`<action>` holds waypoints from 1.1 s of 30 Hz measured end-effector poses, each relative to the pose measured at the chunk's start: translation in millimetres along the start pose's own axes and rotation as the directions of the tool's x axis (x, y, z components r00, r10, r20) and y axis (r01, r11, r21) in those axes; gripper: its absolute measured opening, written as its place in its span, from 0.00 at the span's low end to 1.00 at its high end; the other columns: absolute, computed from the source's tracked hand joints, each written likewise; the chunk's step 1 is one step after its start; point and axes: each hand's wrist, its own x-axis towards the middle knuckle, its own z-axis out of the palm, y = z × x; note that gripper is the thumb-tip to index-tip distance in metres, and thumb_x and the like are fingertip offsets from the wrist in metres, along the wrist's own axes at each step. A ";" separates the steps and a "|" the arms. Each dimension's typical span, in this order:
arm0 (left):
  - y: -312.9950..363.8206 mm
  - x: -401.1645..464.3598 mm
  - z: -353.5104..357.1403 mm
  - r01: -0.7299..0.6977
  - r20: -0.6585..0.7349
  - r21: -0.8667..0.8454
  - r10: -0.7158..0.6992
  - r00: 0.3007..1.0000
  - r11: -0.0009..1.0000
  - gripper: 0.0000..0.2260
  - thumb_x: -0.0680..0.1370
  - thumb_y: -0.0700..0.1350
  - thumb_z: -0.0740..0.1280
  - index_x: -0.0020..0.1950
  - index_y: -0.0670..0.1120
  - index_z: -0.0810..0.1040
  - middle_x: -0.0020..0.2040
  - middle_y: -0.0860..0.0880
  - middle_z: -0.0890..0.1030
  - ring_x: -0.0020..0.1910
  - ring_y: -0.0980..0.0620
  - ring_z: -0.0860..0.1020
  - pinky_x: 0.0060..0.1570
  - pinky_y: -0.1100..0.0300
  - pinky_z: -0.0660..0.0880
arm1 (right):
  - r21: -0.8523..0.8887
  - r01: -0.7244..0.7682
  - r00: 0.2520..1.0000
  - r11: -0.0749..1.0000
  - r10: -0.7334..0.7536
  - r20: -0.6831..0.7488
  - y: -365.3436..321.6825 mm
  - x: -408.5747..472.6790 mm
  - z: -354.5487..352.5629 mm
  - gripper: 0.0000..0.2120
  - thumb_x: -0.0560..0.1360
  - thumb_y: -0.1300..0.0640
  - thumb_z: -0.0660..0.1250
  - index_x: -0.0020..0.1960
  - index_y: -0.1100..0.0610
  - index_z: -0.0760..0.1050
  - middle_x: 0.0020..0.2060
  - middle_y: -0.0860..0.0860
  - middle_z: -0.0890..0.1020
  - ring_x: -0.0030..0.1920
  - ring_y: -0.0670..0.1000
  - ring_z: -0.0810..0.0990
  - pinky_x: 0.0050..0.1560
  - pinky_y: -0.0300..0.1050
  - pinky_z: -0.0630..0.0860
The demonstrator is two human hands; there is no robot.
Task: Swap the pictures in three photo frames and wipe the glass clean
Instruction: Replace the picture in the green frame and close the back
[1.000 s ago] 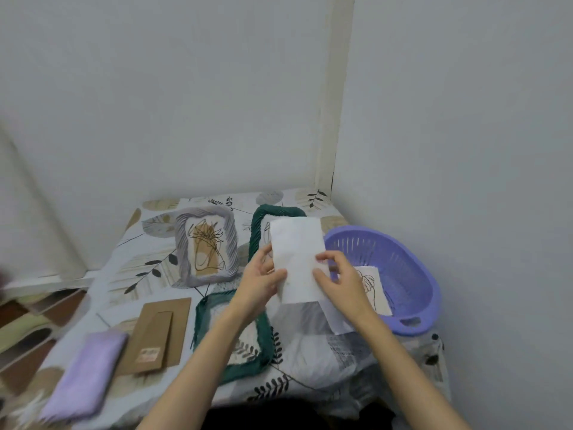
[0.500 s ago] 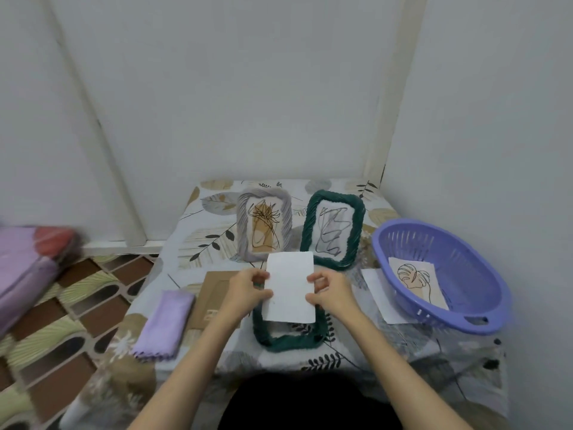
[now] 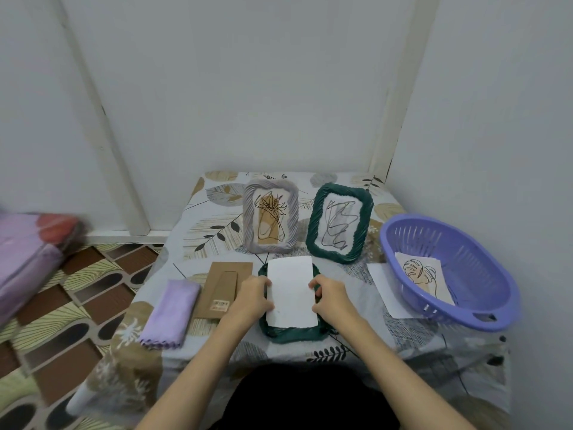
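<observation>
A white sheet, blank side up (image 3: pixel 291 291), lies over a dark green frame (image 3: pixel 291 332) that is flat on the table in front of me. My left hand (image 3: pixel 251 297) pinches the sheet's left edge and my right hand (image 3: pixel 330 297) pinches its right edge. Behind it stand a grey rope-edged frame (image 3: pixel 270 220) with a brown plant drawing and a second green frame (image 3: pixel 339 223) with a black scribble drawing. A brown backing board (image 3: pixel 223 288) and a folded lilac cloth (image 3: pixel 172 311) lie to the left.
A purple plastic basket (image 3: pixel 483 305) at the right holds a leaf picture (image 3: pixel 423 279); a white sheet (image 3: pixel 386 288) lies partly under it. The small table (image 3: pixel 403 333) has a leaf-print cover and stands in a wall corner. Patterned floor and pink bedding (image 3: pixel 28 252) are at the left.
Both hands brought the white sheet down from in front of the standing frames and laid it over the flat green frame. The camera view tilted and shifted left.
</observation>
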 end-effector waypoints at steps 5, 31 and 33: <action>2.0 0.3 1.5 0.015 -0.043 0.035 -0.013 0.999 0.999 0.19 0.74 0.38 0.67 0.65 0.38 0.71 0.62 0.41 0.74 0.62 0.45 0.72 0.56 0.58 0.70 | 0.006 -0.049 0.999 0.999 0.049 -0.014 -1.4 -1.9 5.9 0.21 0.70 0.68 0.63 0.63 0.58 0.71 0.49 0.55 0.74 0.49 0.55 0.74 0.52 0.49 0.75; -0.7 11.2 3.1 0.212 -0.051 -0.558 -0.288 0.956 0.802 0.20 0.69 0.30 0.69 0.59 0.40 0.75 0.43 0.45 0.78 0.47 0.46 0.77 0.50 0.53 0.77 | 0.239 -0.184 0.976 0.953 0.206 -0.067 -4.9 -2.3 7.7 0.19 0.71 0.65 0.66 0.61 0.59 0.74 0.52 0.56 0.80 0.54 0.53 0.76 0.47 0.35 0.67; -5.3 9.8 0.0 0.249 0.037 -0.701 -0.315 0.948 0.668 0.24 0.68 0.27 0.69 0.62 0.39 0.73 0.46 0.42 0.80 0.48 0.43 0.79 0.50 0.48 0.79 | 0.273 -0.185 0.976 0.944 0.209 -0.063 -5.3 -0.9 3.5 0.18 0.71 0.65 0.66 0.61 0.60 0.74 0.53 0.58 0.80 0.56 0.54 0.76 0.49 0.36 0.67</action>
